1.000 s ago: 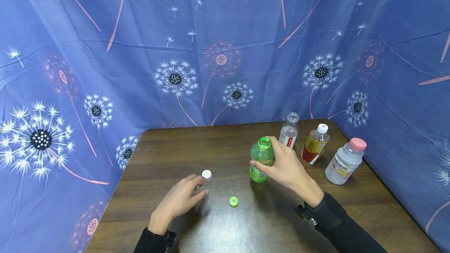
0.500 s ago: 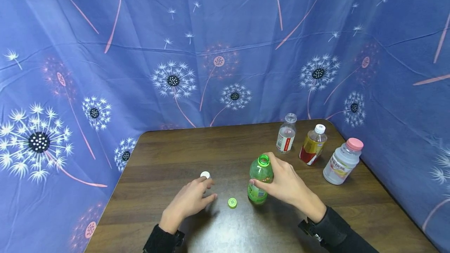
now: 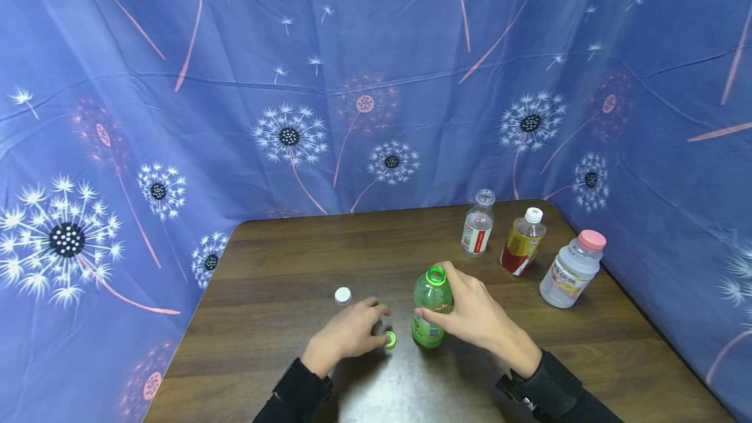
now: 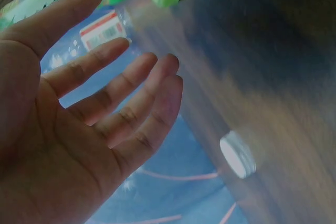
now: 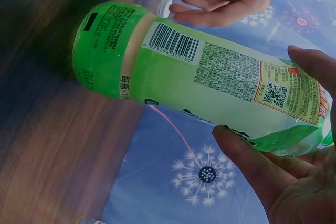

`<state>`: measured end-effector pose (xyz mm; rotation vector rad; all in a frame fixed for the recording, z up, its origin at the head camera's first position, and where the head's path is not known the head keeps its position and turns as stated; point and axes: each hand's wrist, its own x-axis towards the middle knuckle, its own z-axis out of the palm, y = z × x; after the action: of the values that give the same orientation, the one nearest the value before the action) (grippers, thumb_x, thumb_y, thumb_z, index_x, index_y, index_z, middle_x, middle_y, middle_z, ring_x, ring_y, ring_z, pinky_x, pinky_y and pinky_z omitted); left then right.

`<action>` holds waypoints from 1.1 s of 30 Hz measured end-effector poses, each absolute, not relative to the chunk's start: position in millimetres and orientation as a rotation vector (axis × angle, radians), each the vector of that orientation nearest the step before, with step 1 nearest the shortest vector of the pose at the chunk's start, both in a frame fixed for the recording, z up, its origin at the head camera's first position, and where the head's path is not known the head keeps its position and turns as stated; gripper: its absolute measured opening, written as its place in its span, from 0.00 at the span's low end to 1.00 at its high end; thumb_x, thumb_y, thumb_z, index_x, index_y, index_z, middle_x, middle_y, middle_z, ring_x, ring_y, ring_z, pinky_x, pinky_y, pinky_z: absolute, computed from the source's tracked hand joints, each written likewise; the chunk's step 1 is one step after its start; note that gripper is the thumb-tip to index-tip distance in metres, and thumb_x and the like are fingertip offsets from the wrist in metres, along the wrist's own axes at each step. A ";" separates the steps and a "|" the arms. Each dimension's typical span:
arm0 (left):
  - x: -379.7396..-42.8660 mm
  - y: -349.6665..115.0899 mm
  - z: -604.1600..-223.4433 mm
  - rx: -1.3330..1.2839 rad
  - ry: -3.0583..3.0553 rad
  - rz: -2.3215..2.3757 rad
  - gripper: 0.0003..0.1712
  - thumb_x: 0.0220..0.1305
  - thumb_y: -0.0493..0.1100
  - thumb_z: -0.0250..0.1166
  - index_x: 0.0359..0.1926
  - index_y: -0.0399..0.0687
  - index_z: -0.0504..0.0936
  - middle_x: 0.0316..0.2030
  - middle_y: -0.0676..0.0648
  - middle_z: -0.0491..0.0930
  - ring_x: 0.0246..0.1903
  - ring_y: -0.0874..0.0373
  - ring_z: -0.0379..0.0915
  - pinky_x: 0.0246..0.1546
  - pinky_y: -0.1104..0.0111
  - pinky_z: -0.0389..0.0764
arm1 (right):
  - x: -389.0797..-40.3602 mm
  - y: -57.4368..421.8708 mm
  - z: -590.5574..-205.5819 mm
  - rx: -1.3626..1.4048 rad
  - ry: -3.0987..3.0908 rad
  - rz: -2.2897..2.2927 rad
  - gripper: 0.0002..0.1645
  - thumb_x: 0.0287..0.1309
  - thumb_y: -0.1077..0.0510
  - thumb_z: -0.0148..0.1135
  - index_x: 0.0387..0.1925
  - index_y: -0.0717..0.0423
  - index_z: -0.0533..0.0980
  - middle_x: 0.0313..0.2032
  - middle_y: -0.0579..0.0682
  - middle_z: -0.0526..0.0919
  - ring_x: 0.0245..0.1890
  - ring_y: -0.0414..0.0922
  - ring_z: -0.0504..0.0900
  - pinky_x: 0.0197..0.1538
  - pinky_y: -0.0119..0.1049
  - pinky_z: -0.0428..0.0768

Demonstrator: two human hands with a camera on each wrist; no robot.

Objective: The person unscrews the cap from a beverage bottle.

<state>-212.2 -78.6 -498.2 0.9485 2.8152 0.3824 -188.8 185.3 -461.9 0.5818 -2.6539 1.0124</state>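
Note:
My right hand (image 3: 484, 322) grips an uncapped green bottle (image 3: 433, 302) between thumb and fingers, around its upper part. The bottle stands upright at the table's middle, its open mouth facing up. Printed text and a barcode cover its label (image 5: 173, 51) in the right wrist view. My left hand (image 3: 346, 335) reaches over the table with loosely bent fingers, holding nothing. Just beyond its thumb and fingertips lies the green cap (image 3: 391, 340), left of the bottle. A white cap (image 3: 343, 295) sits behind the left hand, and shows apart from the fingers in the left wrist view.
Toward the back right stand a clear uncapped bottle (image 3: 478, 230), a white-capped bottle (image 3: 522, 240) with a yellow and red label, and a pink-lidded bottle (image 3: 570, 276). The wooden table (image 3: 282, 260) meets a blue dandelion-print cloth (image 3: 235, 116) behind and at both sides.
My right hand has brought the green bottle down and nearer, onto the table. My left hand has moved right, from beside the white cap to the green cap.

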 end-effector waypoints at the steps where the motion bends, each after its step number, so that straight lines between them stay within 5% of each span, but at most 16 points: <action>1: -212.3 -76.0 -499.3 0.949 2.811 0.370 0.27 0.63 0.57 0.71 0.60 0.53 0.80 0.57 0.49 0.79 0.49 0.57 0.80 0.48 0.62 0.83 | -188.7 184.9 -462.5 0.578 -2.655 1.010 0.41 0.47 0.32 0.76 0.56 0.41 0.68 0.39 0.37 0.83 0.34 0.30 0.84 0.31 0.23 0.81; 19: -212.0 -39.9 -516.6 1.153 2.897 0.047 0.21 0.51 0.52 0.80 0.43 0.52 0.84 0.35 0.53 0.79 0.31 0.63 0.77 0.30 0.71 0.80 | -190.2 177.1 -464.5 0.541 -2.631 0.940 0.39 0.44 0.35 0.80 0.51 0.41 0.69 0.36 0.36 0.83 0.32 0.30 0.84 0.30 0.24 0.80; 33: -216.4 -40.8 -514.2 1.216 2.905 0.201 0.11 0.53 0.44 0.78 0.35 0.49 0.85 0.33 0.53 0.82 0.31 0.63 0.80 0.30 0.73 0.79 | -189.0 182.9 -467.8 0.517 -2.616 0.940 0.40 0.43 0.34 0.80 0.52 0.42 0.69 0.37 0.37 0.83 0.33 0.32 0.85 0.30 0.22 0.79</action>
<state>-216.4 -40.8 -514.2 1.2165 2.9053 0.2015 -189.0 182.9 -467.8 0.5165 -2.6160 0.9404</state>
